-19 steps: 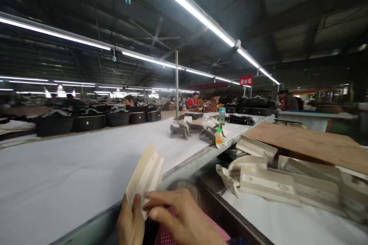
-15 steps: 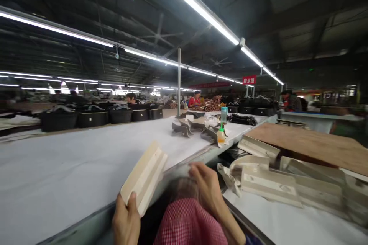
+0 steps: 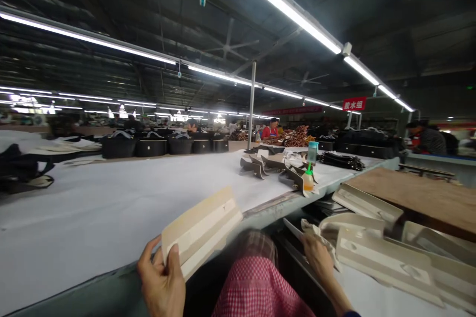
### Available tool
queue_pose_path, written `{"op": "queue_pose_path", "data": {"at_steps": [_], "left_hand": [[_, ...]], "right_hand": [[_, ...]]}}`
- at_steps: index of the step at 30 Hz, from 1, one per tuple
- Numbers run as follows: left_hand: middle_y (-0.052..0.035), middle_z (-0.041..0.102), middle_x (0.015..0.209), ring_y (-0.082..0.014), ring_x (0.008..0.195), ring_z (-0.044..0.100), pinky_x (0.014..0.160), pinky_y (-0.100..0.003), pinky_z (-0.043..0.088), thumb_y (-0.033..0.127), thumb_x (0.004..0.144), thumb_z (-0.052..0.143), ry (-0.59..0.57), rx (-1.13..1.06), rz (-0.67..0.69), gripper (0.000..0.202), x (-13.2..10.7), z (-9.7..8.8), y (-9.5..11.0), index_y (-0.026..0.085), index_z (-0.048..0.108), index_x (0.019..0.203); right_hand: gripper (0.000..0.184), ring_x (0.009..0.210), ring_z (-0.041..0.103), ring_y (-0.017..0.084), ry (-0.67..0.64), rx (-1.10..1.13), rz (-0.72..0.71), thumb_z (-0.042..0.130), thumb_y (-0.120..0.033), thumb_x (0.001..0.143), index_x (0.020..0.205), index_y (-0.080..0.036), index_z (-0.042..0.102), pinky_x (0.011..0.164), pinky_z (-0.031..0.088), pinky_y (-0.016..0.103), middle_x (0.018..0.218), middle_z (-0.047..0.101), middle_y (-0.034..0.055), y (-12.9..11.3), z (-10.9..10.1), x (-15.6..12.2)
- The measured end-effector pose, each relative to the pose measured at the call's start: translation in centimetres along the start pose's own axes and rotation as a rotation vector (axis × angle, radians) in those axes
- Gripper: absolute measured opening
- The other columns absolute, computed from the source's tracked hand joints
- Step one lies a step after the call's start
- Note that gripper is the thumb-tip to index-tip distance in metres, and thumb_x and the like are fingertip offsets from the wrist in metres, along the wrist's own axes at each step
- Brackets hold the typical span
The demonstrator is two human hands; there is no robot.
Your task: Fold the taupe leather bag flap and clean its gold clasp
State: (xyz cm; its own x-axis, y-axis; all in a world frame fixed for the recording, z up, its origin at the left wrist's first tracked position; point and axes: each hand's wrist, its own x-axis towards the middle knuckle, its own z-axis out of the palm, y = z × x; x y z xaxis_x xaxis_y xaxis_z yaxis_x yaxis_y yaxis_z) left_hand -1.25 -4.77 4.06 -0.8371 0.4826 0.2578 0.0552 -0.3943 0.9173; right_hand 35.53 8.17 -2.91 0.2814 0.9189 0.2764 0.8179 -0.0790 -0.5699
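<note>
My left hand (image 3: pixel 163 277) grips a cream-coloured folded panel (image 3: pixel 203 225) by its near left corner. The thumb lies on its face and the fingers are behind. This panel is tilted over the front edge of the white-covered table, with raised strips along its length. My right hand (image 3: pixel 318 255) is low at the side bench, fingers bent against a crumpled off-white cloth (image 3: pixel 329 247). From those fingertips a thin grey blade-like strip (image 3: pixel 293 228) points up and left. Whether the hand grips the strip or the cloth is hard to see. Beside it lie similar cream panels (image 3: pixel 386 260).
Grey curved pieces (image 3: pixel 256 166), a green-tipped bottle (image 3: pixel 308 180) with amber liquid and a blue-lidded container (image 3: pixel 313 152) stand on the white table (image 3: pixel 122 208). A brown board (image 3: pixel 420 198) lies right. Black bags (image 3: pixel 150 147) line the far side. A red-checked cloth (image 3: pixel 256 287) covers my lap.
My right hand has moved right and down from beside my lap to the cloth on the side bench. The left hand's panel has tipped flatter. The view has turned left.
</note>
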Motion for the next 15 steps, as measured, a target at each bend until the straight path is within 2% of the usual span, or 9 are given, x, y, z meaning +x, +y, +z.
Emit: {"op": "queue_pose_path", "data": {"at_steps": [2, 4, 6, 7, 9, 11, 13, 15], "left_hand": [[-0.0126, 0.071, 0.090, -0.0350, 0.088, 0.074, 0.091, -0.060, 0.053, 0.043, 0.068, 0.074, 0.013, -0.002, -0.002, 0.066, 0.0, -0.8, 1.1, 0.020, 0.053, 0.126], [-0.0096, 0.071, 0.089, -0.0357, 0.090, 0.074, 0.093, -0.062, 0.051, 0.041, 0.065, 0.075, 0.037, 0.002, -0.022, 0.076, 0.0, -1.6, 1.8, 0.022, 0.051, 0.134], [-0.0076, 0.070, 0.092, -0.0367, 0.094, 0.074, 0.095, -0.064, 0.049, 0.040, 0.063, 0.076, 0.061, 0.015, -0.046, 0.086, 0.1, -2.6, 1.9, 0.026, 0.047, 0.142], [-0.0077, 0.071, 0.095, -0.0375, 0.098, 0.073, 0.097, -0.064, 0.048, 0.042, 0.063, 0.076, 0.078, 0.037, -0.034, 0.084, 0.1, -3.0, 1.8, 0.028, 0.049, 0.142], [-0.0084, 0.072, 0.101, -0.0388, 0.104, 0.071, 0.100, -0.063, 0.047, 0.049, 0.067, 0.072, 0.096, 0.169, 0.014, 0.067, 0.1, -3.9, 1.4, 0.028, 0.062, 0.130], [-0.0083, 0.075, 0.103, -0.0386, 0.106, 0.069, 0.103, -0.060, 0.046, 0.057, 0.073, 0.063, 0.085, 0.359, 0.042, 0.048, 0.2, -4.6, 1.1, 0.026, 0.073, 0.109], [-0.0081, 0.077, 0.105, -0.0384, 0.109, 0.068, 0.105, -0.057, 0.046, 0.059, 0.074, 0.058, 0.041, 0.469, 0.025, 0.044, 0.2, -5.1, 1.1, 0.026, 0.076, 0.097], [-0.0087, 0.078, 0.110, -0.0384, 0.116, 0.066, 0.107, -0.054, 0.044, 0.058, 0.074, 0.056, 0.018, 0.444, 0.040, 0.045, 0.2, -5.2, 1.3, 0.025, 0.077, 0.096]], "right_hand": [[0.021, 0.086, 0.069, 0.017, 0.085, 0.113, 0.028, 0.061, -0.035, 0.100, 0.107, -0.016, 0.067, 0.079, 0.058, 0.037, 0.102, 0.071, 0.0038, 0.3, -2.0, 0.3], [0.028, 0.078, 0.068, 0.017, 0.168, 0.242, 0.031, 0.058, -0.041, 0.101, 0.106, -0.015, 0.067, 0.072, 0.057, 0.034, 0.093, 0.069, 0.0015, 0.3, -4.2, 0.0], [0.038, 0.069, 0.065, 0.015, 0.218, 0.377, -0.009, 0.051, -0.049, 0.102, 0.101, -0.015, 0.066, 0.066, 0.054, 0.031, 0.082, 0.065, -0.0013, 0.1, -6.6, -1.0], [0.043, 0.064, 0.062, 0.014, 0.217, 0.443, -0.045, 0.047, -0.054, 0.103, 0.097, -0.015, 0.065, 0.062, 0.052, 0.029, 0.075, 0.062, -0.0029, -0.2, -7.7, -1.7], [0.054, 0.053, 0.055, 0.013, 0.150, 0.569, -0.137, 0.039, -0.064, 0.101, 0.087, -0.017, 0.064, 0.053, 0.048, 0.027, 0.061, 0.057, -0.0041, -0.9, -9.7, -3.4], [0.061, 0.049, 0.055, 0.015, 0.008, 0.661, -0.234, 0.042, -0.072, 0.094, 0.078, -0.019, 0.067, 0.052, 0.049, 0.029, 0.057, 0.062, 0.0001, -1.7, -11.2, -5.3], [0.057, 0.065, 0.068, 0.022, -0.158, 0.714, -0.315, 0.057, -0.074, 0.086, 0.080, -0.021, 0.077, 0.066, 0.057, 0.034, 0.077, 0.077, 0.0093, -2.3, -11.8, -7.0], [0.044, 0.093, 0.074, 0.028, -0.329, 0.739, -0.370, 0.069, -0.067, 0.081, 0.090, -0.027, 0.083, 0.086, 0.058, 0.038, 0.106, 0.080, 0.0121, -2.5, -11.6, -8.7]]}}
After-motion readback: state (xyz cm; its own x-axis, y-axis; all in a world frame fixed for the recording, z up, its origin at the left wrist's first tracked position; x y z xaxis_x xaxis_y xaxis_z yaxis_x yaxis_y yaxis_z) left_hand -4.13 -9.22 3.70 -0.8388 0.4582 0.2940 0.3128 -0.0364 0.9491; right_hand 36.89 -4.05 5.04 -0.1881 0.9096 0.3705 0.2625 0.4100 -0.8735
